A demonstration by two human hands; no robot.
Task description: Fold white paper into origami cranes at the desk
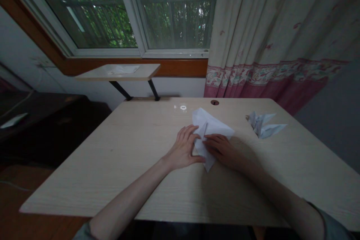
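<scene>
A white sheet of paper [216, 125], partly folded with pointed corners, lies on the desk in front of me. My left hand [184, 148] holds its left side, with the fingers bent on the upper part and the thumb stretched toward the lower tip. From the right, my right hand [221, 149] presses its closed-together fingertips onto the middle, beside a raised narrow flap. The fingers of both hands almost meet there and hide part of the folds. Farther right, apart from both hands, sits a folded paper figure [264, 124] with pointed wing-like parts.
The light wooden desk [126, 180] carries a small raised shelf [95, 73] at the back left, with white paper [123, 69] on it. A round brown cable hole [215, 102] is near the back edge. Behind stand a window and a curtain [253, 26].
</scene>
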